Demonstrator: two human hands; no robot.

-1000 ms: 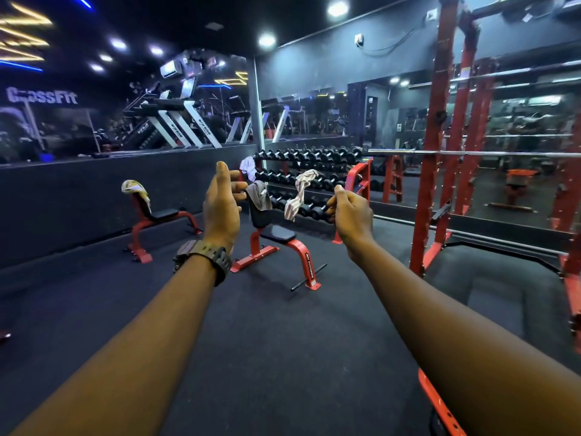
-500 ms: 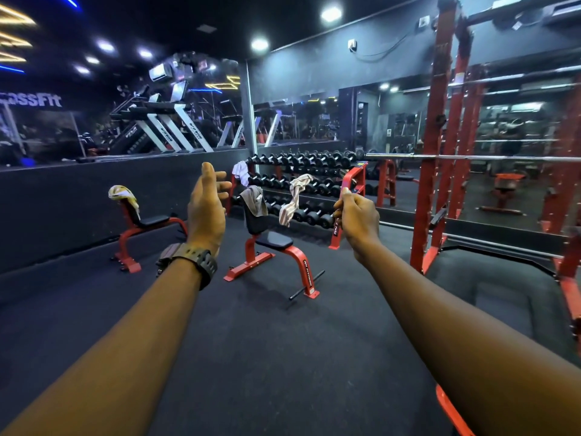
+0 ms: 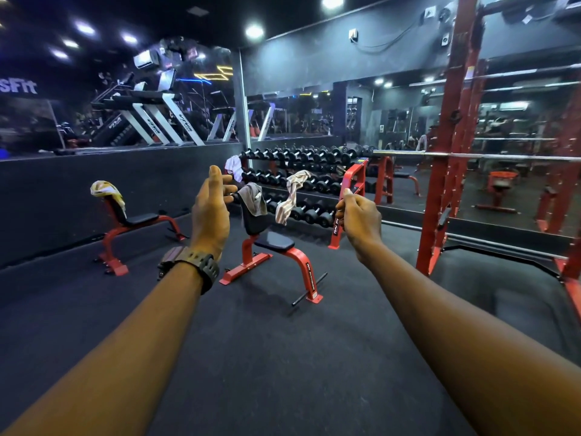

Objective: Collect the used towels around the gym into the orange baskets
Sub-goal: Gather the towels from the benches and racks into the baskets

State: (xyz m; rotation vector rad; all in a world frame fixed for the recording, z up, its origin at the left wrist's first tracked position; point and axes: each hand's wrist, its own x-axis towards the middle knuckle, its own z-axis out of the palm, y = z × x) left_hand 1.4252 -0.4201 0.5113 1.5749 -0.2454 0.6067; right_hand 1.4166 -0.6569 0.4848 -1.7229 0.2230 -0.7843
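Note:
Both my arms reach forward over the dark gym floor, holding nothing. My left hand [image 3: 211, 212], with a watch on the wrist, has relaxed, nearly straight fingers. My right hand [image 3: 358, 220] has loosely curled fingers. Ahead, a grey towel [image 3: 254, 199] drapes over the backrest of the near red bench [image 3: 284, 247]. A striped beige towel [image 3: 290, 196] hangs on the dumbbell rack [image 3: 308, 177]. A white towel [image 3: 233, 166] hangs at the rack's left end. A yellow-white towel [image 3: 107, 191] lies over the far left bench [image 3: 132, 221]. No orange basket is in view.
A red squat rack [image 3: 452, 171] with a barbell [image 3: 471, 156] stands at the right. Mirrors line the back wall above a low dark ledge. Black rubber flooring stretches between me and the benches.
The view has moved closer to the benches and rack. Both hands stay raised in front; the right hand's fingers stay loosely curled.

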